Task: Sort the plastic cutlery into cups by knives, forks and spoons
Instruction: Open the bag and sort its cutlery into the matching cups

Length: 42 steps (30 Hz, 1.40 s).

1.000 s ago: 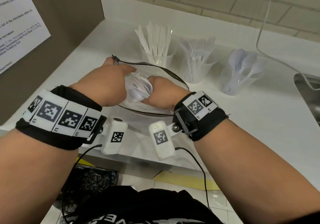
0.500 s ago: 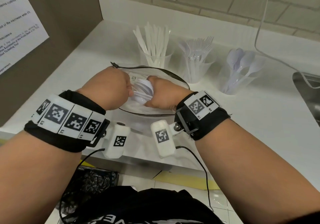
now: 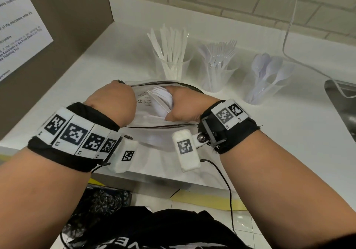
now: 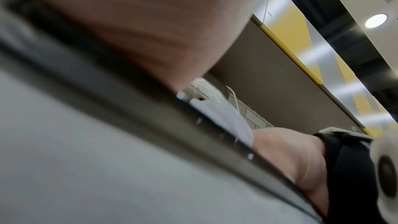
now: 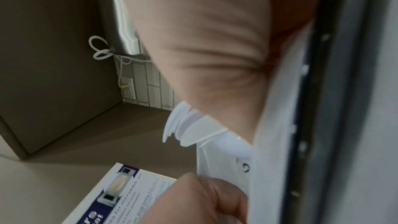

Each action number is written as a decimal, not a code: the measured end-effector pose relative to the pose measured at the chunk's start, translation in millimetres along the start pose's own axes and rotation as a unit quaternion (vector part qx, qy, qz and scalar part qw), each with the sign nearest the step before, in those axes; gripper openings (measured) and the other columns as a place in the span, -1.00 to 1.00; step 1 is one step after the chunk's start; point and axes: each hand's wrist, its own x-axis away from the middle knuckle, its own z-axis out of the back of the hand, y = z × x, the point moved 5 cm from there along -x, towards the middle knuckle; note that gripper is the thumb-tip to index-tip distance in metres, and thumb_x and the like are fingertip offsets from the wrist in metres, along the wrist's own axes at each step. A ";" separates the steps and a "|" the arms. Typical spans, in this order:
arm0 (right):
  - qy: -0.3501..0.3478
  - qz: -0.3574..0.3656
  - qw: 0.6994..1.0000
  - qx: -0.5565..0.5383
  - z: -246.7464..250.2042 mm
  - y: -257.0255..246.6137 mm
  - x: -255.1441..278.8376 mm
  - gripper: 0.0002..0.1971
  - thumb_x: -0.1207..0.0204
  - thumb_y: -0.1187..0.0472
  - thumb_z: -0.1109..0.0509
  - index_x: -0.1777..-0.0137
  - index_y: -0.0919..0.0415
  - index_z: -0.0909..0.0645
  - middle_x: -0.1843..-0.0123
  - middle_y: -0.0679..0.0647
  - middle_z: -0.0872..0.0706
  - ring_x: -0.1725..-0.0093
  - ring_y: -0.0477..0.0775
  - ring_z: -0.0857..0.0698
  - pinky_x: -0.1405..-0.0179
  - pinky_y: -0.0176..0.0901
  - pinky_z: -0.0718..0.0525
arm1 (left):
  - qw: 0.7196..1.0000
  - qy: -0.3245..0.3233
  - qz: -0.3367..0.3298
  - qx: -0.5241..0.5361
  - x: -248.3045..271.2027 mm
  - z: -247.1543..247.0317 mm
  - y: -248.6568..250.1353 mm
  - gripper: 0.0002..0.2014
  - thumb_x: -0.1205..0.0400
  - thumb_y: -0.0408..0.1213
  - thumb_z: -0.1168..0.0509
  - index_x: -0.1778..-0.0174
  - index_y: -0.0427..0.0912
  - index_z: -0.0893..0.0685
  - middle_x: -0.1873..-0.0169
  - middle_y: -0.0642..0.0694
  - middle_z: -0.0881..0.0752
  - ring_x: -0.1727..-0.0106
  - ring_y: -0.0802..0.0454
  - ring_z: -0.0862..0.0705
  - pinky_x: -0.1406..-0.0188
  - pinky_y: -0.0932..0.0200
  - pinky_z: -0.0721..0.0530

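Observation:
A clear zip bag [image 3: 148,133] with a black zipper rim lies on the white counter [image 3: 279,143] in front of me. My left hand [image 3: 113,102] grips the bag's left rim. My right hand [image 3: 185,104] reaches into the bag's mouth and grips a bundle of white plastic cutlery [image 3: 160,102]. The right wrist view shows the bundle's rounded ends [image 5: 189,125] sticking out of my fist. Behind the bag stand three clear cups: knives [image 3: 173,56], forks [image 3: 219,69] and spoons [image 3: 267,79].
A brown cabinet side [image 3: 67,17] with a paper notice [image 3: 17,33] walls off the left. A steel sink [image 3: 342,104] is at the right edge, and a white cable [image 3: 289,37] hangs over it. The counter's front edge runs just below my wrists.
My left hand has curled into a fist on the bag's rim. The right hand has turned the cutlery bundle a little upward in the bag's mouth.

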 end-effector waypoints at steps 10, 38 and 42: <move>0.043 0.092 0.903 -0.418 12.7 -11.8 16.4 -0.59 -0.12 0.55 -0.35 -0.03 0.44 -0.56 0.34 0.13 -0.66 0.33 0.01 -0.67 0.28 -0.13 -0.66 | 0.994 0.017 -0.056 0.094 7.8 17.3 -5.6 -0.51 -0.54 -0.41 -0.25 -0.27 0.24 -0.61 -0.31 -0.11 -0.33 0.26 -0.05 -0.66 0.35 0.20 -0.51; 0.292 -0.009 0.658 -0.694 32.1 17.9 27.2 -0.84 -0.29 0.51 -0.26 0.34 0.25 -0.48 0.43 0.09 -0.52 0.60 0.01 -0.43 0.50 -0.20 -0.42 | 0.900 0.328 0.079 0.274 -3.8 39.2 -109.9 -0.67 -0.33 -0.02 -0.25 0.03 0.41 -0.39 -0.46 -0.35 -0.38 -0.36 -0.53 -0.47 -0.24 -0.43 -0.54; 0.281 0.013 0.641 -0.714 35.4 15.2 27.0 -0.82 -0.33 0.53 -0.25 0.31 0.24 -0.50 0.40 0.10 -0.53 0.59 0.01 -0.45 0.49 -0.19 -0.44 | 0.782 0.394 -0.197 0.442 50.2 60.7 -27.7 -0.77 -0.58 -0.25 -0.28 -0.09 0.14 -0.50 -0.30 -0.09 -0.46 -0.31 -0.12 -0.60 -0.19 0.23 -0.56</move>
